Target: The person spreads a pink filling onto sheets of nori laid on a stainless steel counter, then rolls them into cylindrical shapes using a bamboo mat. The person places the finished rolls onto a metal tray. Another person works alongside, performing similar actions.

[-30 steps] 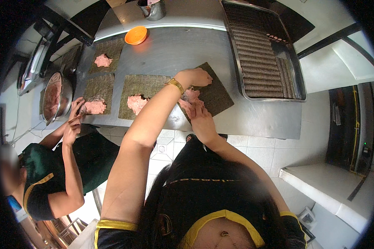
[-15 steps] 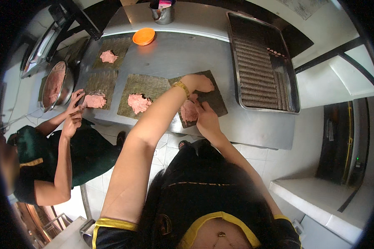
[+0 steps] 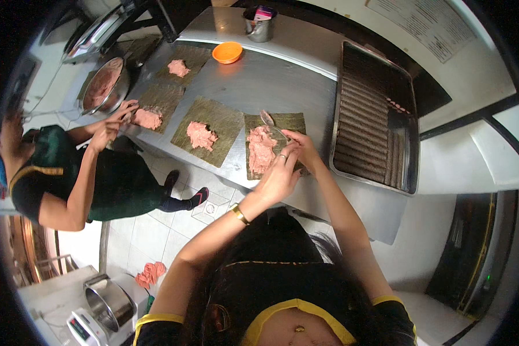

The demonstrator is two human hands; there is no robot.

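Hands (image 3: 278, 176) with spoon (image 3: 267, 119) beside paste (image 3: 261, 152)

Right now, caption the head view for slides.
Left hand and right hand meet at a silver metal spoon above a square dark-green sheet spread with pink paste.

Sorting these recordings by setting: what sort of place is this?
Probably a food-preparation kitchen, perhaps commercial: a metal worktable carries dark green sheets with pink paste, a metal bowl holds similar paste, and a large tray contains rows of dark rolls.
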